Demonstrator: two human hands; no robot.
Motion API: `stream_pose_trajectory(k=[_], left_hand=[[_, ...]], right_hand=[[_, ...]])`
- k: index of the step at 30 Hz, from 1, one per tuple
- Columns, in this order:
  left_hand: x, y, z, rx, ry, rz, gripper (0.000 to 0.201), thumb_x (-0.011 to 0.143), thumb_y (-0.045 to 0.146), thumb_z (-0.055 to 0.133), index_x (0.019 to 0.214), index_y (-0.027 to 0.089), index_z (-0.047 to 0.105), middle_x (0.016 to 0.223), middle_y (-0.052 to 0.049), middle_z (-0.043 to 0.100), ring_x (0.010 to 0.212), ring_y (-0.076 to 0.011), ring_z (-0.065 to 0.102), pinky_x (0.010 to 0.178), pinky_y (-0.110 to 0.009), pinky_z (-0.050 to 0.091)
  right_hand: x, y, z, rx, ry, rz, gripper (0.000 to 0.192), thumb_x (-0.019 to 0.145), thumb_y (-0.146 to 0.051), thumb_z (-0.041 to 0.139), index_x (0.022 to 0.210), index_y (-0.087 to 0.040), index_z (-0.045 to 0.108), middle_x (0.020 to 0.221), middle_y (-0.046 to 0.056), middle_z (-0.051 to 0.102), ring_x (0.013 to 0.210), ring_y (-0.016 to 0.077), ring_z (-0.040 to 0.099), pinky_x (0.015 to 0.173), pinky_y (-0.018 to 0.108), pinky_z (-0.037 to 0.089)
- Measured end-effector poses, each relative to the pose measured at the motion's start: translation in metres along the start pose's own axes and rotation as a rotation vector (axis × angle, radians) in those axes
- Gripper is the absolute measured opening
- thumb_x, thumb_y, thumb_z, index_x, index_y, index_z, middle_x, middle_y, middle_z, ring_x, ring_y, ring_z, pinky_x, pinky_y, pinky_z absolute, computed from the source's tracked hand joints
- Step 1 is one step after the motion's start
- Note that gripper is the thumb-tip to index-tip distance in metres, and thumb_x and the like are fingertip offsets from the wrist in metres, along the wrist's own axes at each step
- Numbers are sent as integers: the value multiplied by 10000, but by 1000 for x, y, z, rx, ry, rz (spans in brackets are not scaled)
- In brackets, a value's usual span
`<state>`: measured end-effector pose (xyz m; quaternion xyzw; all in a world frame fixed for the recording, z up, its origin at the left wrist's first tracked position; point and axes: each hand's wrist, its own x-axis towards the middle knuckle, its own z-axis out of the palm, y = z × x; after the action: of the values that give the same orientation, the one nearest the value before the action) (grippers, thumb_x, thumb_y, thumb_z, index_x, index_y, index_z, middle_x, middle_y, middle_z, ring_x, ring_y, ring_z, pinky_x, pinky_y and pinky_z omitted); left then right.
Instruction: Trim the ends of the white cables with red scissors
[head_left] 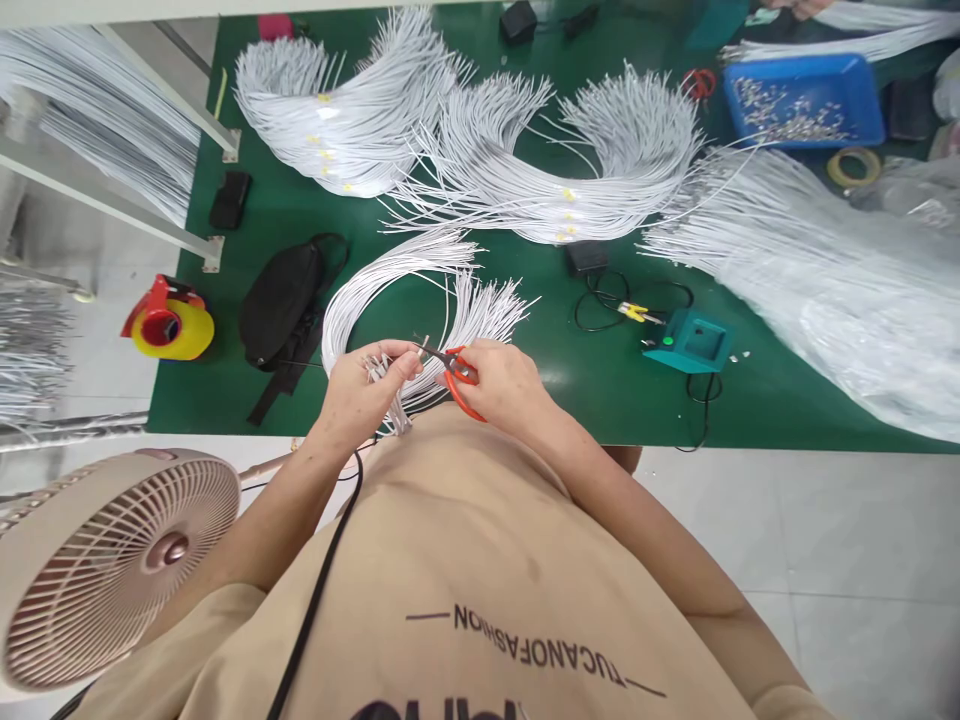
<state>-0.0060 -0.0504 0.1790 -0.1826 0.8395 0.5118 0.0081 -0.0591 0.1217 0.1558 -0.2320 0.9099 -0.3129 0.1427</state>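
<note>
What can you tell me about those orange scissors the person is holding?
The scissors have bright orange loop handles that look like plastic and short dark metal blades. The right hand grips them, fingers through the handles, just above the near edge of the green table. The blades point left toward the left hand, and the tips meet the end of one white wire from the bundle that hand pinches. Whether the blades are closed is too small to tell.
</note>
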Motion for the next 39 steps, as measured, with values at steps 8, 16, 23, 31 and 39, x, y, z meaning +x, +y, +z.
stream_pose_trajectory(k=[8,16,23,31,39], left_hand=[[-1,2,2,-37,-44,-7,271,763,417,712,873,171,744,763,-43,716,714,-171,618,691,-275,475],[-2,7,3,7,-47,-24,312,732,441,739,862,158,743,797,-48,720,714,-159,593,668,-261,457],[1,6,5,17,-43,1,237,709,379,757,794,165,702,757,-25,696,685,-143,586,661,-251,456],[1,9,4,9,-57,-21,218,724,368,739,800,164,726,754,-38,716,690,-156,603,638,-253,452],[2,1,11,-8,154,31,198,696,318,754,813,164,714,758,-21,698,693,-143,596,664,-251,467]], right_hand=[[11,-3,4,848,171,47,207,742,-358,669,807,-166,715,718,-19,628,627,93,479,627,237,392],[12,-6,12,915,168,90,188,677,-332,694,751,-160,692,705,-17,614,626,96,482,603,237,386],[10,-16,9,1140,92,142,172,730,-302,629,790,-158,701,689,-31,597,649,86,504,655,228,416],[15,-8,10,1157,104,153,170,665,-311,703,735,-158,679,721,-18,637,691,101,549,684,238,436],[-2,-20,23,1087,142,55,199,711,-331,684,656,-158,602,655,-40,549,612,81,445,616,233,383]])
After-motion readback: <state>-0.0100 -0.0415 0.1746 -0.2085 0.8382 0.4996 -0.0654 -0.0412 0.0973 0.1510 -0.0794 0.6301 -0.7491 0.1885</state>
